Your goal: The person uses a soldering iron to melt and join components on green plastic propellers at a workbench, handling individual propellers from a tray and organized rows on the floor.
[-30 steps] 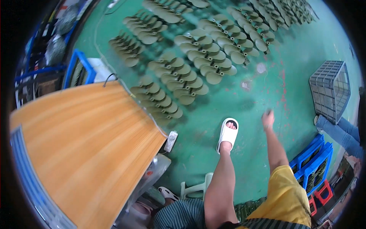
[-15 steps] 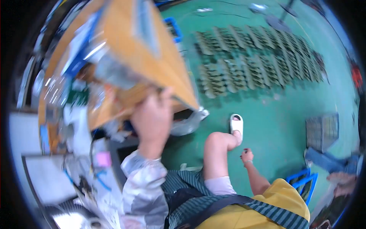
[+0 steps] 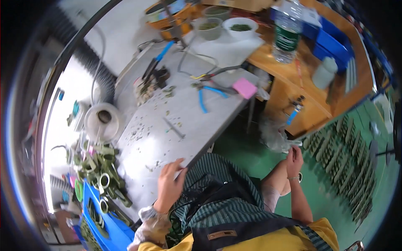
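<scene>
My left hand (image 3: 169, 186) is over the near edge of a grey metal worktable (image 3: 146, 184), its fingers apart and nothing in them. Small dark green scraps and a thin metal tool (image 3: 173, 128) lie on the tabletop. My right hand (image 3: 295, 162) hangs by the corner of a wooden desk (image 3: 278, 69), near a crumpled clear plastic bag (image 3: 274, 136). Its fingers are curled together; whatever they may hold is hidden. Farther up the worktable are blue-handled pliers (image 3: 208, 88), a pink block (image 3: 244, 88) and another blue-handled tool (image 3: 160, 56).
Dark green hollow pieces (image 3: 102, 171) are heaped at the left, above a blue crate (image 3: 109, 221). A white round container (image 3: 100, 121) stands nearby. The desk holds a water bottle (image 3: 287, 35), blue bins (image 3: 331, 44) and bowls (image 3: 240, 28). Rows of green pieces (image 3: 345, 163) cover floor at right.
The view has swung left, from the desk and floor to the worktable. My left hand, earlier in front of the desk, is now at the table edge. My right hand appears nearer the desk.
</scene>
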Available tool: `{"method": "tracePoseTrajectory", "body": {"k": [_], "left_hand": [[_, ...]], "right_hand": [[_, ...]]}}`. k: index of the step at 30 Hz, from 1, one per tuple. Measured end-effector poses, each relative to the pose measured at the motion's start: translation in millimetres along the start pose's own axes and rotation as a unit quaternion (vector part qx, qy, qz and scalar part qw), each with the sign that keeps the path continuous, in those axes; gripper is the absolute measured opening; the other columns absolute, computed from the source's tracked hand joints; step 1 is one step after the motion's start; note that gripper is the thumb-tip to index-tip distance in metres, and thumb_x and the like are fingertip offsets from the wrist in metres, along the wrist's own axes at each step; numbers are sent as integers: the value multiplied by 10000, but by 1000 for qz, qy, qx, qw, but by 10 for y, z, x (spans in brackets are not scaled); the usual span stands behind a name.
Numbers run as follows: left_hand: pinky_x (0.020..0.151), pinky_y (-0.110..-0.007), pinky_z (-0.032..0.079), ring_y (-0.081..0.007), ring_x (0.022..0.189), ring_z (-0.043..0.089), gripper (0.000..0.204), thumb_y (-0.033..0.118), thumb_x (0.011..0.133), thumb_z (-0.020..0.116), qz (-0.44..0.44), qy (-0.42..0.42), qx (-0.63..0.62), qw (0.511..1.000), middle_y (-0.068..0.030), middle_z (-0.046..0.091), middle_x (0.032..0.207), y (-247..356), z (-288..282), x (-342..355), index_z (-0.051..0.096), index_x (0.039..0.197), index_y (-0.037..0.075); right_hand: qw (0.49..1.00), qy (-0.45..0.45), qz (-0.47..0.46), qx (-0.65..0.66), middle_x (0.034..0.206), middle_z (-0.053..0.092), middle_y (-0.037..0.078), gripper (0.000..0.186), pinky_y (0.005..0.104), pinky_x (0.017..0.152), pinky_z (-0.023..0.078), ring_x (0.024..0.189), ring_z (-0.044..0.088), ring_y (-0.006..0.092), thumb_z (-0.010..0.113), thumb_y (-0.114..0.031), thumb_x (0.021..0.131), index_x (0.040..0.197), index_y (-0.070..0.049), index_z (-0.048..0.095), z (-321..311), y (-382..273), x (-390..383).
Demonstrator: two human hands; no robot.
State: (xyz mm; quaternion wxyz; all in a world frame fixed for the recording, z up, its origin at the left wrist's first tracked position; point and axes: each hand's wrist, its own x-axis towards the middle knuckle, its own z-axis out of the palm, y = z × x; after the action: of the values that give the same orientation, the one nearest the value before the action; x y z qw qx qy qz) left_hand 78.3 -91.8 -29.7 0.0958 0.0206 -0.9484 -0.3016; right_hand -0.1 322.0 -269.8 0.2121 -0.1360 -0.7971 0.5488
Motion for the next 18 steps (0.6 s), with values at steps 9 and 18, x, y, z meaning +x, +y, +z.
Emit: {"method": "tracePoseTrajectory", "body": {"k": [9, 18], "left_hand": [[734, -401, 395, -307, 785, 475, 388, 51, 784, 676, -106, 268, 121, 950, -133, 517, 867, -1437, -340, -1407, 579, 1159, 33], [764, -391, 460, -296, 857, 543, 351, -4, 770, 660, -8, 325, 135, 936, -102, 561, 939, -1634, -313, -1509, 630, 1112, 71]], "right_hand": [[742, -449, -121, 482, 1139, 436, 116, 513, 379, 957, 372, 1047, 490, 231, 605, 103, 689, 1126, -54, 386, 1525, -4028, -1177], [614, -529, -363, 461, 956, 515, -22, 617, 453, 1023, 411, 827, 603, 197, 912, -402, 557, 999, -272, 501, 2195, -5438, -2102]]}}
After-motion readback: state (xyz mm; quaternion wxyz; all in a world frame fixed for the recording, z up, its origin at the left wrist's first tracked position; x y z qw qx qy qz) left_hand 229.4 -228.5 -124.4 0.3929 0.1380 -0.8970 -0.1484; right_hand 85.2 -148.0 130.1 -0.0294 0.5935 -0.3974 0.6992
